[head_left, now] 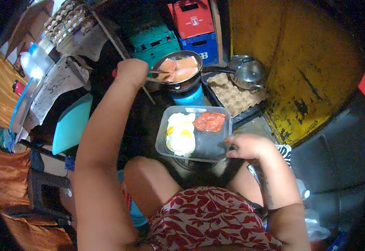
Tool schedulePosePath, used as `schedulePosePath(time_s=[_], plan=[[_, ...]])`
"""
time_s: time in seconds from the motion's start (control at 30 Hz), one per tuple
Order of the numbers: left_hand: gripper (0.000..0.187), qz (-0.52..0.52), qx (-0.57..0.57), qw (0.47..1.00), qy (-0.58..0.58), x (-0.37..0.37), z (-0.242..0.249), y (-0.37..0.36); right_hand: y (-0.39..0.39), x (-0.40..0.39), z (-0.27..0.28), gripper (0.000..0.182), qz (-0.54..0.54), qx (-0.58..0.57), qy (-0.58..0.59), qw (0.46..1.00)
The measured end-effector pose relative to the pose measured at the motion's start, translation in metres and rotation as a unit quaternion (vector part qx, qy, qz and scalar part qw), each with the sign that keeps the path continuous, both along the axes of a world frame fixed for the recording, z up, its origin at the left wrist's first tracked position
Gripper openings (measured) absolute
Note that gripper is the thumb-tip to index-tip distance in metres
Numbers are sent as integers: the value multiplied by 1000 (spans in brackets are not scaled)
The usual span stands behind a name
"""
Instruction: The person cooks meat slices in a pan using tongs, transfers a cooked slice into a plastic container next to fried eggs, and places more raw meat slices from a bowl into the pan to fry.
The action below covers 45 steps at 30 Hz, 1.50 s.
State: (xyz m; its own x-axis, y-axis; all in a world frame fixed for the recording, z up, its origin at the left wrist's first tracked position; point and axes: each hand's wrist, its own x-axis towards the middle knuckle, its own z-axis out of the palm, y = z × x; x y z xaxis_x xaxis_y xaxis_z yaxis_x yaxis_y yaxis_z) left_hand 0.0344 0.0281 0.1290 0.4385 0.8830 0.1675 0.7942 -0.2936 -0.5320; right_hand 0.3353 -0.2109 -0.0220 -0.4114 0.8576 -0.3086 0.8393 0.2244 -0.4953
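Note:
My left hand (133, 72) is closed around a utensil with a red handle (114, 72); its metal end reaches into a frying pan (154, 79). Flat pinkish slices (178, 69) lie in the pan, which sits over a small stove with a blue body (189, 96). My right hand (243, 146) holds the right rim of a clear plastic container (212, 142), thumb and fingers at its edge. Inside the container, fried eggs (181, 136) are on the left and reddish meat slices (209, 122) at the upper right.
An egg tray (232, 94) and a metal pot (248, 72) stand right of the stove. Behind are green (155, 44), red (192, 19) and blue crates (200, 47). A turquoise lid-like object (71, 123) is at left, and a yellow panel (304, 62) at right.

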Motion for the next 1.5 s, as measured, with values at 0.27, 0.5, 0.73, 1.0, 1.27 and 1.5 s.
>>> schedulePosePath(time_s=[0.27, 0.5, 0.73, 1.0, 1.27, 1.5], plan=[[22, 48, -35, 998, -26, 6, -23, -5, -1, 2, -5, 55, 3, 3, -10, 1000], [21, 58, 18, 993, -106, -33, -20, 8, -5, 5, 3, 53, -14, 7, -1, 1000], [28, 81, -104, 985, -109, -61, 9, 36, -2, -1, 20, 61, -21, -70, -29, 997], [29, 109, -262, 956, -77, -79, -29, 67, 2, -9, 20, 61, -16, -59, -49, 997], [26, 121, -82, 985, -88, -45, -12, 11, 4, -8, 15, 60, 2, -49, -26, 998], [25, 131, -48, 984, -113, -8, -12, 3, 5, -9, 15, 58, 1, -53, -26, 998]])
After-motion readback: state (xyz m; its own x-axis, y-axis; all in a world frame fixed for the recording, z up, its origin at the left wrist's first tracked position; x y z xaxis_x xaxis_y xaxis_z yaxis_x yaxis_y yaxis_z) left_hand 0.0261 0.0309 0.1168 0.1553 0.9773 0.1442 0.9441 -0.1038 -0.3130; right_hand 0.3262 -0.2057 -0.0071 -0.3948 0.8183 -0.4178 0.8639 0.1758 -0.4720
